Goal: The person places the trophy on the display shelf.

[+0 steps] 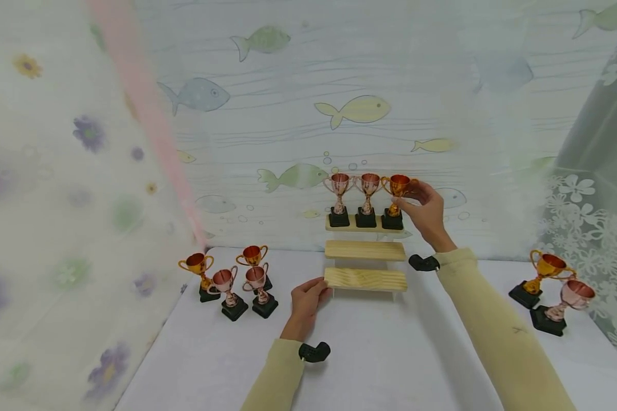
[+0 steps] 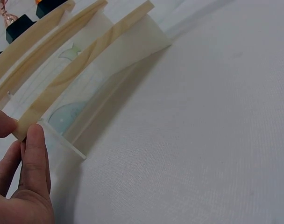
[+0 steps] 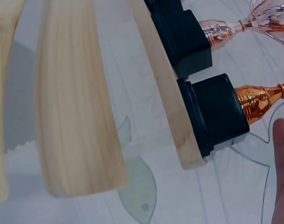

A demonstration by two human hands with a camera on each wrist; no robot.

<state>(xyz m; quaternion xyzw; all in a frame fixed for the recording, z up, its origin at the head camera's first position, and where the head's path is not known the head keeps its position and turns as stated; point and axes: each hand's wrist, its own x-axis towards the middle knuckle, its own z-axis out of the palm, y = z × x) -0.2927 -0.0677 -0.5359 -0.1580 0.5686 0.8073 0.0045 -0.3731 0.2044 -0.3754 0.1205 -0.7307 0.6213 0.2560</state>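
Note:
A three-tier display stand with wooden shelves point(image 1: 365, 279) stands against the back wall. My left hand point(image 1: 307, 299) pinches the left end of its lowest shelf point(image 2: 62, 79), thumb on top and fingers underneath. On the top shelf point(image 1: 360, 228), two rose-gold trophies point(image 1: 339, 197) point(image 1: 368, 197) and one gold trophy point(image 1: 398, 185) stand upright in a row on black bases. My right hand point(image 1: 425, 211) holds the gold trophy at the right end, thumb by its stem and fingers near the cup's handle. In the right wrist view its base point(image 3: 219, 114) rests on the shelf.
Several gold and rose-gold trophies point(image 1: 233, 294) stand left of the display stand. Further right are a gold trophy point(image 1: 542, 271) and a rose-gold trophy point(image 1: 563, 308). The white table point(image 1: 380, 354) meets a fish-patterned curtain point(image 1: 267, 125) behind.

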